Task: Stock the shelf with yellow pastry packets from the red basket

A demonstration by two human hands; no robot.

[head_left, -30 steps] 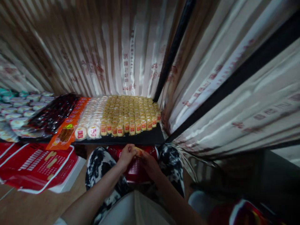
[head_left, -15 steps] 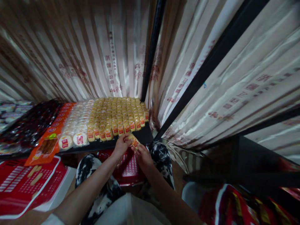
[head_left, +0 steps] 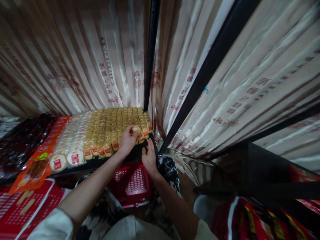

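Note:
Rows of small yellow wrapped cakes (head_left: 115,121) with red labels stand packed together on the black shelf (head_left: 136,154). My left hand (head_left: 128,141) is at the front of these rows toward the right, its fingers closed on a wrapped cake (head_left: 138,133). Part of that cake is hidden by the fingers. Just to the right, my right hand (head_left: 149,158) is held over the shelf's front edge, fingers stretched out and nothing in them. Its fingertips are close to the front row's labelled cakes.
Left of the cakes lie round white packets (head_left: 75,156), an orange packet (head_left: 38,166) and dark wrapped goods (head_left: 27,141). Below are a red basket (head_left: 135,186) between my knees and another red basket (head_left: 37,206). Black posts (head_left: 200,80) and curtains (head_left: 120,50) enclose the shelf.
Both hands held a wrapped cake together in front of the shelf. My left hand has moved forward to the rows, and my right hand has let go and opened. The view has shifted right.

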